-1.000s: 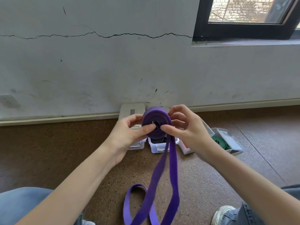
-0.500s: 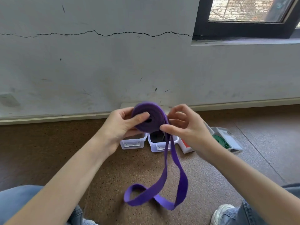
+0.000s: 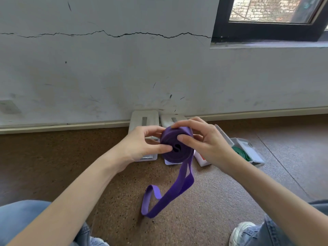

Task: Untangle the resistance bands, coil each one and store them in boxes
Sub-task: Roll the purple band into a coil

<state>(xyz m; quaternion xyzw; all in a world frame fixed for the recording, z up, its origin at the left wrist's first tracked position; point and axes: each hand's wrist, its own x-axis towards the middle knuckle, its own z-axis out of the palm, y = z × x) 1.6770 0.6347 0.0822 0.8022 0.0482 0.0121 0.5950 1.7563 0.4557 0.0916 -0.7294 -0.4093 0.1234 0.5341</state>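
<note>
A purple resistance band (image 3: 173, 153) is partly wound into a thick coil held in the air between my hands. My left hand (image 3: 142, 145) grips the coil from the left, thumb on its front face. My right hand (image 3: 205, 142) holds it from the right, fingers curled over the top edge and thumb on the face. The loose tail (image 3: 166, 196) of the purple band hangs down to the floor in a short loop. Behind the coil, several small clear boxes (image 3: 147, 158) stand by the wall, mostly hidden. A green band (image 3: 242, 154) lies coiled in the rightmost box (image 3: 255, 157).
White box lids (image 3: 144, 119) lean against the skirting board under a cracked wall. A box with something red (image 3: 203, 159) sits right of the coil. Brown speckled floor spreads all round. My jeans-clad knees and a white shoe (image 3: 243, 233) frame the bottom corners.
The coil has grown as more band was wound on, and the loose tail on the floor has become shorter. My right hand moved from the tail up onto the coil's top edge.
</note>
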